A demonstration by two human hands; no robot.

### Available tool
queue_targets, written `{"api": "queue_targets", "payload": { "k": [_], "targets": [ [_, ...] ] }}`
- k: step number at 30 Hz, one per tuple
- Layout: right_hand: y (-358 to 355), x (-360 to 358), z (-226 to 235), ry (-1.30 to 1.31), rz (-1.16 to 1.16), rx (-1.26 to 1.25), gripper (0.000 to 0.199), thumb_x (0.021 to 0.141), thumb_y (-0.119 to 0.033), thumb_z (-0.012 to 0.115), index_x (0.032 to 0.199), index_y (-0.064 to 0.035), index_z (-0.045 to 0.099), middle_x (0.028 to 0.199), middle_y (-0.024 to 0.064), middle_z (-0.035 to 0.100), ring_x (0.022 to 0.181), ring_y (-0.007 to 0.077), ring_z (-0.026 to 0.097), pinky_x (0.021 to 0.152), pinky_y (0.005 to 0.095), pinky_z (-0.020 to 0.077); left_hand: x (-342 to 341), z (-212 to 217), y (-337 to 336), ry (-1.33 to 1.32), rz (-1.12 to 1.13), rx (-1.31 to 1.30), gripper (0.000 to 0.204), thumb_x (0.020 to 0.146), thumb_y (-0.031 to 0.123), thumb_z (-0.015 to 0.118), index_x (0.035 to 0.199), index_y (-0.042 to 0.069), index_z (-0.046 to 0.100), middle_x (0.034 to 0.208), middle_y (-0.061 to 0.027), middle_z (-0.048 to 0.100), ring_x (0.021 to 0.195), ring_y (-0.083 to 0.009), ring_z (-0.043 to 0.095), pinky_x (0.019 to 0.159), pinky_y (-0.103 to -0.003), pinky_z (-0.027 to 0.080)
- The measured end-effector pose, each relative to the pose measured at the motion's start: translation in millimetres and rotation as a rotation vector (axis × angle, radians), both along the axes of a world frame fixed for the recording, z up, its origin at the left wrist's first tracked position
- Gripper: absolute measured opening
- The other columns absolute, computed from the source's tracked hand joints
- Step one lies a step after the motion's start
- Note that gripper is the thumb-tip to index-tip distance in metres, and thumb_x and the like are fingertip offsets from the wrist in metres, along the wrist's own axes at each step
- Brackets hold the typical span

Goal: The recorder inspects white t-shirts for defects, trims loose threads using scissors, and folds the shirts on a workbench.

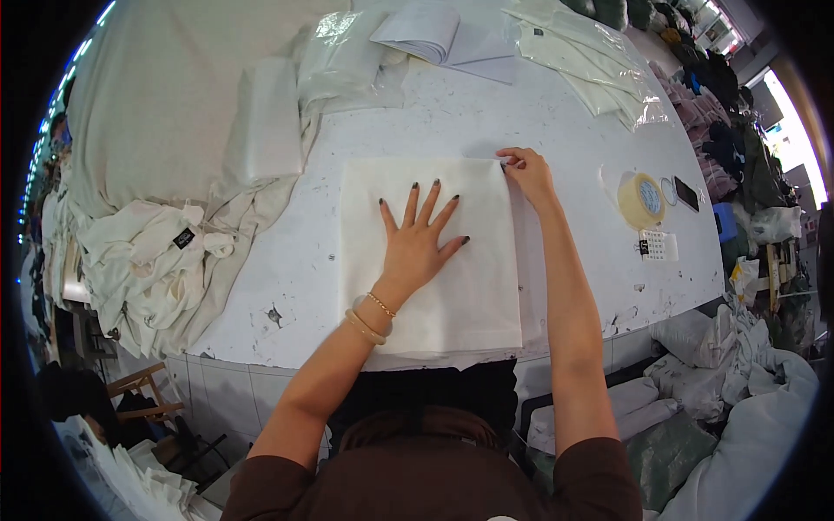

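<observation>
With the left hand's (415, 247) fingers (432, 201) spread flat on the folded white cloth (430, 260) at the desk's (565, 130) near edge and the right hand (527, 169) pinching its far right corner, keep the palm firm (smoothing outward probably avoids creases).

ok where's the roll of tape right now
In the head view the roll of tape lies on the white table, to the person's right, just beyond the right hand and next to a dark phone.
</observation>
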State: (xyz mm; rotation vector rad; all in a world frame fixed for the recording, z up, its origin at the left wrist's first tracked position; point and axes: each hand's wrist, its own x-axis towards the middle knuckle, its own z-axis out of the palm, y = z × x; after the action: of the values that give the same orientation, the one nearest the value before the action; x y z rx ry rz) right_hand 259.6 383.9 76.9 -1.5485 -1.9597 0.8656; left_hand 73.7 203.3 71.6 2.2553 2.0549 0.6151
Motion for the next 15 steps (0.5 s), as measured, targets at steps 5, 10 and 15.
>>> {"api": "queue_targets", "payload": {
  "k": [5,10,15],
  "targets": [
    [2.7,5.2,4.4,-0.006,0.130,0.029,0.027,0.077,-0.005,0.060,0.099,-0.0155,0.070,0.089,0.0037,0.057,0.087,0.0178,0.055,0.081,0.0309,0.0452,0.4,-2.8,0.7,0.009,-0.002,0.028,0.061,0.084,0.049,0.056,0.137,0.023,0.042,0.150,-0.0066,0.026,0.137,-0.0323,0.023,0.100,-0.071,0.011],
    [3.9,14.0,-4.5,0.100,0.094,-0.040,0.023,0.077,-0.007,0.061,0.098,-0.0117,0.069,0.088,0.0030,0.056,0.085,0.0164,0.052,0.079,0.0307,0.0450,1.3,-0.6,1.8,0.001,-0.005,0.017,0.061,0.085,0.049,0.056,0.138,0.023,0.041,0.150,-0.0064,0.025,0.138,-0.0327,0.022,0.100,-0.071,0.010],
    [0.6,13.0,-1.4,0.052,0.132,-0.031,0.021,0.079,-0.013,0.063,0.100,-0.0104,0.068,0.086,0.0029,0.057,0.083,0.0151,0.052,0.079,0.0298,0.0446,1.2,-1.3,1.5,0.006,-0.003,0.005,0.061,0.085,0.049,0.056,0.138,0.024,0.040,0.150,-0.0063,0.025,0.137,-0.0329,0.022,0.100,-0.071,0.010]
  ]
}}
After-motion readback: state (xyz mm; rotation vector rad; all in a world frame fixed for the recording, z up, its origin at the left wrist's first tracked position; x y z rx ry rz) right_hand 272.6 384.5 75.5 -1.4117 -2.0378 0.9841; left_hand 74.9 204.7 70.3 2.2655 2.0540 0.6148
